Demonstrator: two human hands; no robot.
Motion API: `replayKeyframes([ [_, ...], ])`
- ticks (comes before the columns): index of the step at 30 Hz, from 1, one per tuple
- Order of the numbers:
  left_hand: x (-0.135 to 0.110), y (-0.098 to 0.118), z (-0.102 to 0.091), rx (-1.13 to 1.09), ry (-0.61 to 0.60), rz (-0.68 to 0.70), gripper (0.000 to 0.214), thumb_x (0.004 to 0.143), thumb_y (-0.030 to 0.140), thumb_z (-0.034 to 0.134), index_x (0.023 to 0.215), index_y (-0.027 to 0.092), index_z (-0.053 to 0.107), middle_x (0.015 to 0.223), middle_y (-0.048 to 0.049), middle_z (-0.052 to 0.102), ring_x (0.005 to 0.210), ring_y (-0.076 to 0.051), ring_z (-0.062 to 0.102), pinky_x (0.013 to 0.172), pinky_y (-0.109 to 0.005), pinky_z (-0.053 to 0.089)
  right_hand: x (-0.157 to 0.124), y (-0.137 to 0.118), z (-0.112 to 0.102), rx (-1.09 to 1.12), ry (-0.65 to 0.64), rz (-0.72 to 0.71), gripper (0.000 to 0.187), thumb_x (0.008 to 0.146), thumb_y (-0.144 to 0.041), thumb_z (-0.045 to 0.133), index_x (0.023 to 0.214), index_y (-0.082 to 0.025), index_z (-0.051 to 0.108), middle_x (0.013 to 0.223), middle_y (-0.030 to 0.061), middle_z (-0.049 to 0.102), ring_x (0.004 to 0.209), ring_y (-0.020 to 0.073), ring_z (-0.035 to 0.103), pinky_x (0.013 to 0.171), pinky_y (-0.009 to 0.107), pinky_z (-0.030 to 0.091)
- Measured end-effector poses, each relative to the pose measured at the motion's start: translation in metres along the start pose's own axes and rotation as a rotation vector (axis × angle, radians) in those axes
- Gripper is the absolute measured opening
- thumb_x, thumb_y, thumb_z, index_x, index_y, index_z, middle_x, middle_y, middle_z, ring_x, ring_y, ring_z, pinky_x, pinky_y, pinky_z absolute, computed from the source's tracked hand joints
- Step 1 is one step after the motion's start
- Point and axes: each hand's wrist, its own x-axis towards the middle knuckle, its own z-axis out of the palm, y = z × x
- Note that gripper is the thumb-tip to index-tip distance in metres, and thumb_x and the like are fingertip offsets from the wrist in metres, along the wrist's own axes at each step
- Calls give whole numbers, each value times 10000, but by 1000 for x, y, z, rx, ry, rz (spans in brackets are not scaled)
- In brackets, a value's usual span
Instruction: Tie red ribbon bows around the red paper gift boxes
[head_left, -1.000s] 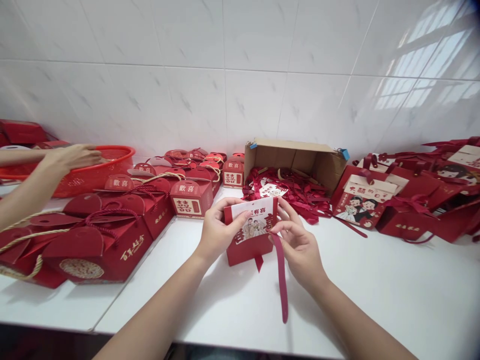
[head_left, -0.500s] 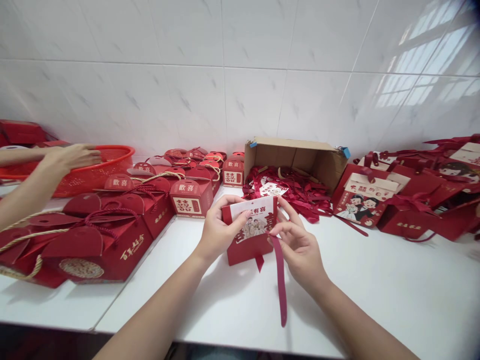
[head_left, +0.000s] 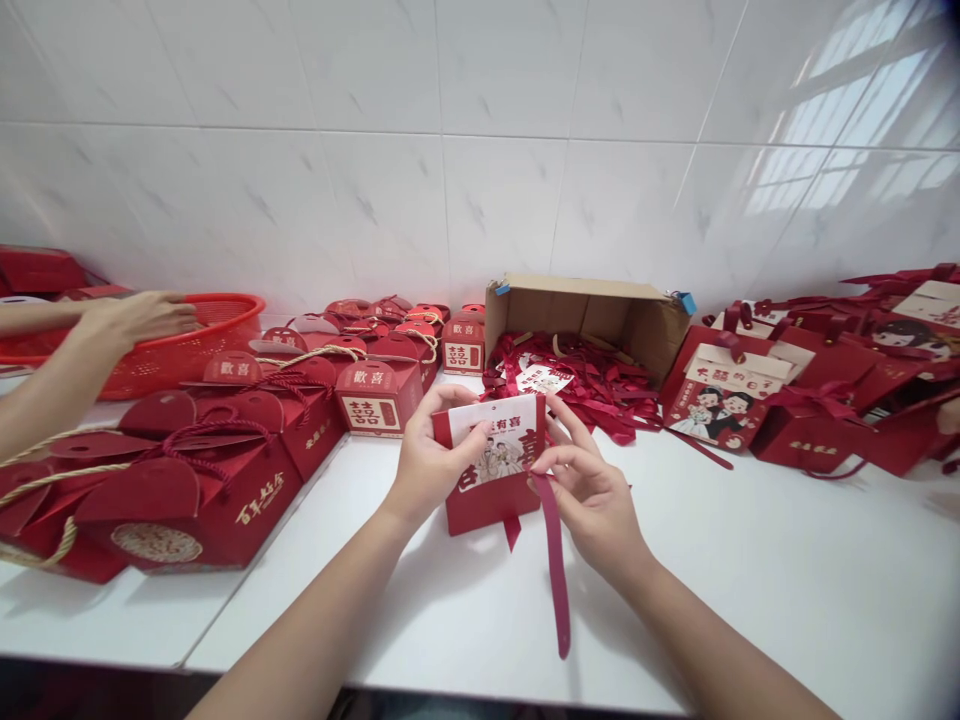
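My left hand (head_left: 429, 462) grips a small red gift box (head_left: 491, 512) by its left side, with the thumb across its white printed flap (head_left: 502, 450). The box is held upright, tilted a little, just over the white table. At its right edge my right hand (head_left: 596, 505) pinches a dark red ribbon (head_left: 556, 575) between thumb and finger, its long tail hanging down toward me. Another ribbon end (head_left: 512, 533) sticks out below the box. The back of the box is hidden.
Behind stands a cardboard carton (head_left: 592, 290) with red ribbons spilling out. Red handled boxes (head_left: 202, 500) line the left. Finished-looking printed bags (head_left: 712, 400) crowd the right. At far left, a co-worker's hand (head_left: 154, 315) reaches into a red plastic basket (head_left: 247, 315).
The view has shifted slightly. Both my hands keep their hold on the gift box and ribbon, with hardly any movement. The co-worker's hand stays at the basket.
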Motion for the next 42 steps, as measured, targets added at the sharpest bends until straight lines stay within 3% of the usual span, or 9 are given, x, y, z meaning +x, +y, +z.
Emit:
replayKeyframes([
  [2,0,1,0,0,16,-9,317,692,306,752,947,211,590,922,-11,618,775,-144,635,670,-237,543,0,-1,0,-17,-6,-8,143,839,-154,600,813,-273,674,1507,-45,291,1391,254,273,1132,497,280],
  [4,0,2,1,2,26,-3,467,678,319,767,1100,235,585,978,-34,650,864,-183,653,713,-268,558,0,-1,0,-30,-11,-11,138,838,-156,604,808,-273,673,1503,-45,299,1394,250,266,1138,496,266],
  [6,0,3,1,-15,10,-3,693,693,324,758,1313,280,452,1046,-55,668,934,-214,659,745,-307,569,-1,-2,0,-31,-19,-12,135,836,-160,609,803,-275,671,1498,-49,308,1397,245,259,1139,488,266],
  [8,0,4,1,12,7,3,789,706,332,747,1392,299,360,1137,-73,654,1016,-237,641,790,-337,566,-1,-2,0,-27,-25,-9,131,836,-165,609,804,-277,670,1495,-50,311,1397,244,257,1137,488,269],
  [13,2,4,-2,228,63,92,528,697,335,748,1191,262,576,1261,-49,578,1161,-243,549,937,-345,493,-1,-3,0,-40,-26,-2,125,836,-176,608,800,-278,672,1499,-49,302,1398,253,250,1142,511,243],
  [18,2,3,-2,225,47,74,432,700,314,738,1088,242,564,1093,-29,614,931,-184,631,771,-276,544,-1,-2,-1,-41,-19,4,126,828,-174,614,797,-282,671,1497,-55,297,1387,255,272,1134,506,263],
  [25,0,7,1,157,38,4,391,681,298,752,1000,240,533,888,26,599,672,-107,619,585,-193,526,-1,-2,0,-42,-9,-7,119,826,-176,620,797,-279,673,1496,-48,291,1382,256,277,1138,508,255],
  [34,0,4,1,131,47,-60,410,658,359,770,1004,215,606,1013,-44,645,800,-174,645,638,-246,544,-3,-2,5,4,-27,8,111,821,-177,622,803,-265,686,1536,-55,209,1403,271,240,1141,491,264],
  [42,0,6,4,57,33,-85,445,649,347,778,1032,200,607,918,-29,666,735,-161,652,604,-238,550,-5,-1,6,3,-33,13,110,818,-181,624,804,-268,692,1544,-91,169,1413,251,205,1151,460,254],
])
